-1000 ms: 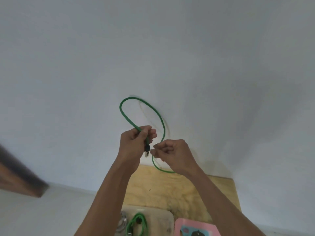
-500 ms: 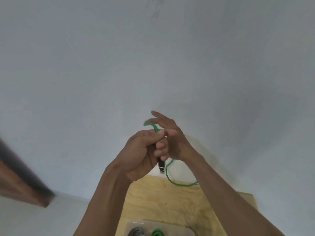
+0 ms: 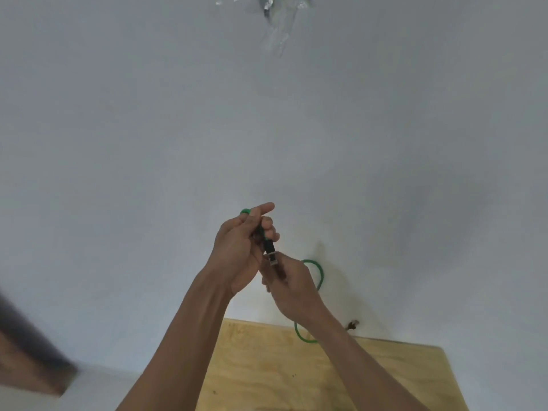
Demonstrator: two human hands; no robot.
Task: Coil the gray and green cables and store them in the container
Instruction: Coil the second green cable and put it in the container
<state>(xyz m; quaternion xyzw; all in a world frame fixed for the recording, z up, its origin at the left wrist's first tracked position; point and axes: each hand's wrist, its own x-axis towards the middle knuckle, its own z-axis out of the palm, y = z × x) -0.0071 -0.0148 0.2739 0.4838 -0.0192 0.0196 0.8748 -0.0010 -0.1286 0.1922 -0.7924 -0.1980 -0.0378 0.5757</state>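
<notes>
The plywood worktop (image 3: 296, 366) lies below; the container is out of view. The left hand (image 3: 240, 250) is closed around the green cable (image 3: 318, 272), held raised before the wall, and the right hand (image 3: 289, 284) pinches it near its black plug (image 3: 269, 247). Keep each loop even (a slack tail hangs behind the right wrist). Nothing obstructs.

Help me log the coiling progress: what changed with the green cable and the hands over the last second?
The wide loop of the green cable above the hands has been drawn in; only short arcs show now. The left hand closed around the gathered cable near the black plug, and the right hand dropped below it. The view tilted up, so the container left the frame. Both hands stay on the cable, over the wooden table.
</notes>
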